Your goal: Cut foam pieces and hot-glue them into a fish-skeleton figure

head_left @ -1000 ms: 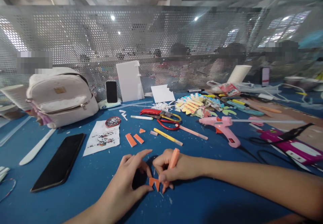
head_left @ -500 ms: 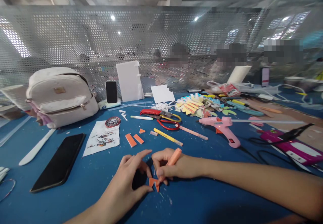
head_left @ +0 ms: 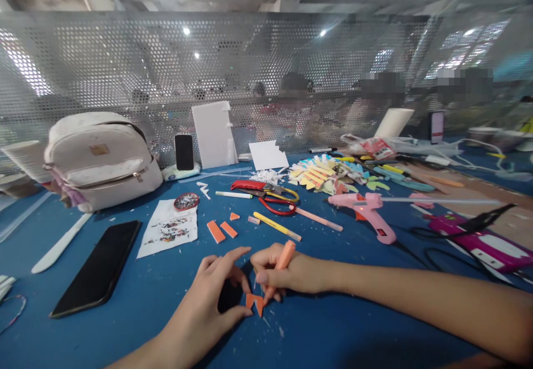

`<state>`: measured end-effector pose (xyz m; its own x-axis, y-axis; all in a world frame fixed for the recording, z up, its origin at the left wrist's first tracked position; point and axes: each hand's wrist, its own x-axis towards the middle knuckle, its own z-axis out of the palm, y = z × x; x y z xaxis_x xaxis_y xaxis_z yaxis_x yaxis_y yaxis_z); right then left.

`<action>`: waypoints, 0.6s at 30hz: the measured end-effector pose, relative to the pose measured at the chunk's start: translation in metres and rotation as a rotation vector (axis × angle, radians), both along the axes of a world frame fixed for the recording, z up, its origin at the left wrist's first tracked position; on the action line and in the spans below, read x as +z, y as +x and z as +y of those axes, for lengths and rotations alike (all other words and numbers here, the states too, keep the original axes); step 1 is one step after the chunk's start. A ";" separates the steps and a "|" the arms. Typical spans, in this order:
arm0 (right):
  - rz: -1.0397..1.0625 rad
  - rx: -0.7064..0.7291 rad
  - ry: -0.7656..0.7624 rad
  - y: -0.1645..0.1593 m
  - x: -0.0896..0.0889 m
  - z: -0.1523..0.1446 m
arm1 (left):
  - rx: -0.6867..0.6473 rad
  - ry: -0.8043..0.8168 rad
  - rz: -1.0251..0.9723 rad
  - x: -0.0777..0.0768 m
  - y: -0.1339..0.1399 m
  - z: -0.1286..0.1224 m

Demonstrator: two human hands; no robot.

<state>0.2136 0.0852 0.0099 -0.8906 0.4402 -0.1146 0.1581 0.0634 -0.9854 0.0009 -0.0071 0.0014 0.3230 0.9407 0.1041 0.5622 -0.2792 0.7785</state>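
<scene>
Tabletop (head_left: 325, 324), phone (head_left: 97, 269) well apart | left hand (head_left: 210, 297) pinches cutout (head_left: 260, 304) edge | right hand (head_left: 298, 273) grips marker (head_left: 285, 255)

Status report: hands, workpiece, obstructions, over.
Right hand grips thick orange marker. Left hand steadies small, flat, notched orange piece. Slim yellow marker lies beyond, not obstructing.

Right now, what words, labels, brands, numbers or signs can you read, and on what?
No text reads clearly.
Red packet: printing, blurred.
Yellow marker: print too small.
Tan patch on the backpack: any lettering too small.
Orange marker in the right hand: nothing legible.
Upright phone at right: screen blurred.
</scene>
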 end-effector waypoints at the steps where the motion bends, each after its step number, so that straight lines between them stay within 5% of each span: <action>1: 0.001 0.002 0.003 0.000 0.000 0.000 | -0.003 -0.005 0.002 0.001 0.000 0.000; 18: 0.016 0.000 0.030 0.000 0.000 0.001 | -0.019 0.018 -0.005 0.001 0.000 -0.001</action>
<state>0.2140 0.0863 0.0100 -0.8922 0.4431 -0.0873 0.1426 0.0930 -0.9854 0.0009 -0.0078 0.0021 0.3398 0.9325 0.1223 0.5530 -0.3033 0.7761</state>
